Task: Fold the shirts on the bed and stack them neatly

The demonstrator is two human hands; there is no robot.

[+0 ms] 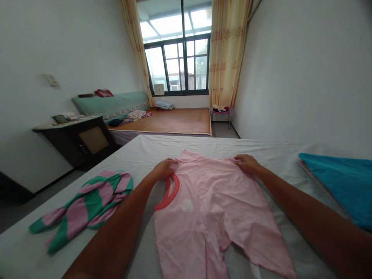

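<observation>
A pink shirt (209, 197) with a red-orange neckband on its left side lies spread and wrinkled on the white sheet (162, 145). My left hand (166, 169) is closed on its upper left edge, just above the neckband. Farther right, my right hand (247, 163) pinches the upper right edge between thumb and fingers. The shirt's lower part runs out of the bottom of the view. Left of my left forearm rests a crumpled green-and-pink striped garment (93, 199), touched by neither hand.
A folded blue cloth (340, 182) lies at the right. Beyond the sheet stands a bed with a brown mat (180, 120), with clothes on it. A dark cabinet (90, 137) is on the left, and a small pink stool (221, 111) is by the curtain.
</observation>
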